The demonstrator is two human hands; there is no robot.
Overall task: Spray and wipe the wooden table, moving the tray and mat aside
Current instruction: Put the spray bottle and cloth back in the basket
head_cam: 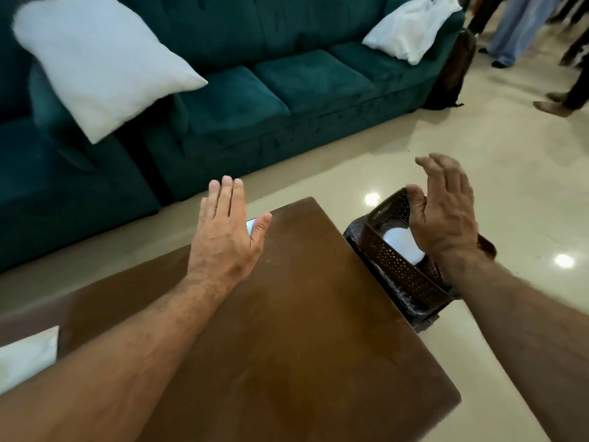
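Teal sofa (287, 100) filled the upper frame above the wooden table (287, 330). At lower left a white cloth (25, 355) lay cut off. The left hand (223, 237) hovered flat, fingers straight, holding nothing. At right the tray (395, 266) sat on the mat (411, 309), off the table's edge, so moving looked done; the right hand (446, 215) was spread, empty. No sprayer showed; wiping seemingly remained.

Open hands (224, 237) above wooden table (287, 330)
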